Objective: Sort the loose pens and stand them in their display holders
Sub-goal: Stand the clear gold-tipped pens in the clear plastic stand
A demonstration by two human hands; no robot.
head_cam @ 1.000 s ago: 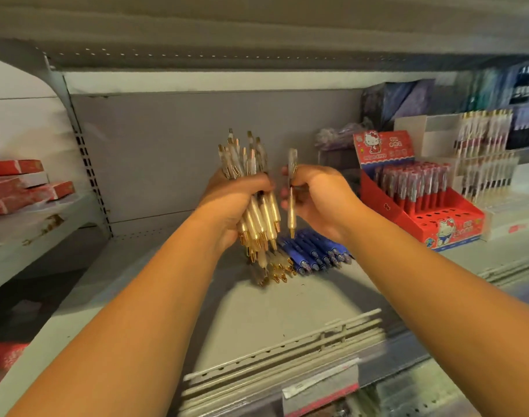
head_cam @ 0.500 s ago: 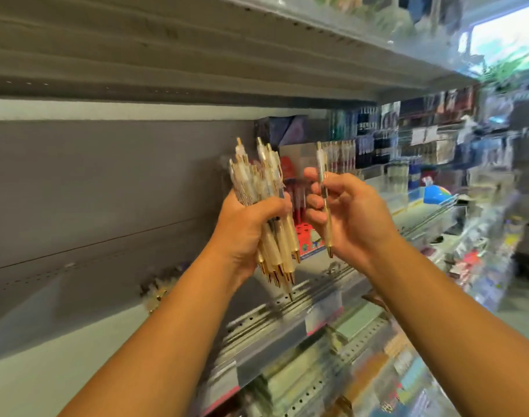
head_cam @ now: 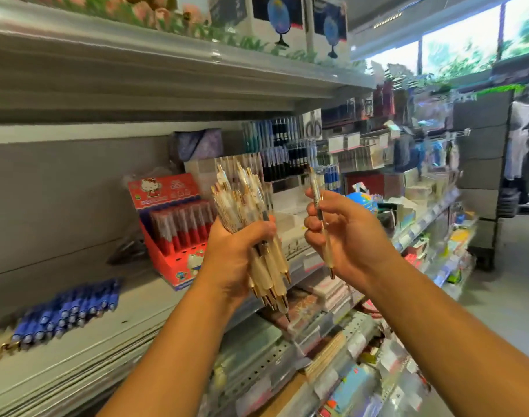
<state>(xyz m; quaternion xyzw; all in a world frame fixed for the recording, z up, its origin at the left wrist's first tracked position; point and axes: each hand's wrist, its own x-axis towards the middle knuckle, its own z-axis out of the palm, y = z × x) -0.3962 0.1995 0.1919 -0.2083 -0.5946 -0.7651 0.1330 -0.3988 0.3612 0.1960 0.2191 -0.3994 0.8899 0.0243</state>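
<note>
The left hand (head_cam: 236, 254) squeezes a fat bunch of cream-and-gold plastic pens (head_cam: 242, 194). They look light, stiff and slippery. The right hand (head_cam: 347, 242) pinches one matching pen (head_cam: 314, 186) around its middle.

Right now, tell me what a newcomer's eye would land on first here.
Centre frame, the left hand grips a thick bundle of cream-and-gold pens, tips down, while the right hand beside it pinches a single pen upright. Behind them a red display box of pens stands on the grey shelf, and loose blue pens lie at lower left.
</note>
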